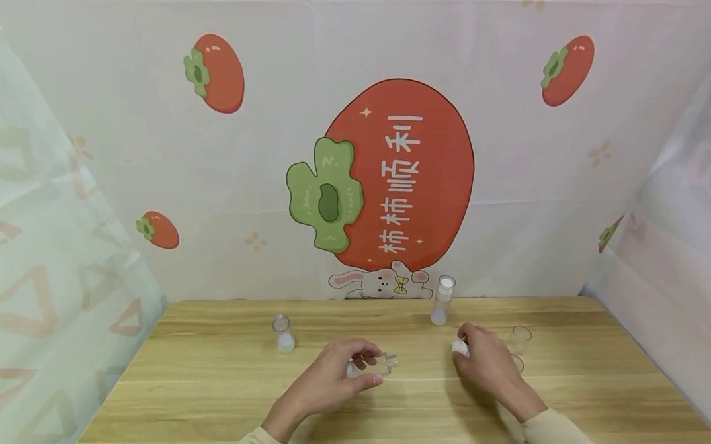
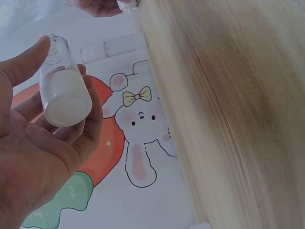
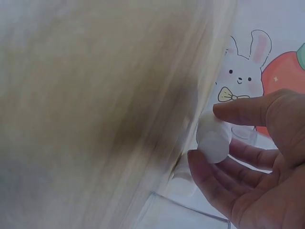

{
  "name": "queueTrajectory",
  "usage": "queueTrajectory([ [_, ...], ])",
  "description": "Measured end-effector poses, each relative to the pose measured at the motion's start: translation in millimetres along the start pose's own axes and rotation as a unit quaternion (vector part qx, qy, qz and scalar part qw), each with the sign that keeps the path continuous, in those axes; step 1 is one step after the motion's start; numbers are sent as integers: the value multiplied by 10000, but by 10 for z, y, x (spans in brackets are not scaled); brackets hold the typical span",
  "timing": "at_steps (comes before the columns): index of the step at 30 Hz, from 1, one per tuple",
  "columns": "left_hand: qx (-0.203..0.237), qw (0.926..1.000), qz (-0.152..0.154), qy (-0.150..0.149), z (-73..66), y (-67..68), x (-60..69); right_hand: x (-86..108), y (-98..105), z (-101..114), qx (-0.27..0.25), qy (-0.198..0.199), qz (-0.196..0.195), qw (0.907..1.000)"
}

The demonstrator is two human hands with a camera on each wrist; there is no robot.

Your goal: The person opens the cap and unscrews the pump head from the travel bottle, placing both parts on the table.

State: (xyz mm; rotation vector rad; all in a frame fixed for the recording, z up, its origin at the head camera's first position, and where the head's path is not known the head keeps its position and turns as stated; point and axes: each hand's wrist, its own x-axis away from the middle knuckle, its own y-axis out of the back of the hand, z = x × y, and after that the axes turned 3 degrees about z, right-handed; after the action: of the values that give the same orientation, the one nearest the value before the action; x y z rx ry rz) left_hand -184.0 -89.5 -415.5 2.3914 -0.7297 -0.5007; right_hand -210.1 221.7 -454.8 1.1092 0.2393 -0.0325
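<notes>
My left hand [image 1: 323, 377] grips a small clear bottle [image 1: 381, 365] on its side above the table, its bare threaded neck toward the right. In the left wrist view, a white disc fills the lower part of this bottle [image 2: 66, 98], between thumb and fingers. Over on the right, my right hand [image 1: 487, 362] pinches a small white pump head [image 1: 460, 348]. The right wrist view shows the pump head [image 3: 214, 138] between thumb and fingertips. The bottle and pump head are well apart.
A bottle with a white pump [image 1: 442, 301] stands at the back. Farther left stands an uncapped clear bottle [image 1: 283, 334]. Clear cylindrical covers [image 1: 520, 337] are beside my right hand, partly hidden. Another white piece [image 3: 183, 182] lies below the right fingers. Printed cloth [image 1: 239, 161] walls the wooden table [image 1: 208, 400].
</notes>
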Motion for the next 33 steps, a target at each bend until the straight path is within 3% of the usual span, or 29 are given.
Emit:
queueTrajectory([
  [16,-42,10000,19,23,-27,-1,-6,-16,-13,6,208,15,50,9998],
  [27,-5,9998,-140,134,14,27,34,21,117,19,250,-18,105,9996],
  [33,26,9997,-159,192,17,38,39,45,134,19,311,48,314,9990],
])
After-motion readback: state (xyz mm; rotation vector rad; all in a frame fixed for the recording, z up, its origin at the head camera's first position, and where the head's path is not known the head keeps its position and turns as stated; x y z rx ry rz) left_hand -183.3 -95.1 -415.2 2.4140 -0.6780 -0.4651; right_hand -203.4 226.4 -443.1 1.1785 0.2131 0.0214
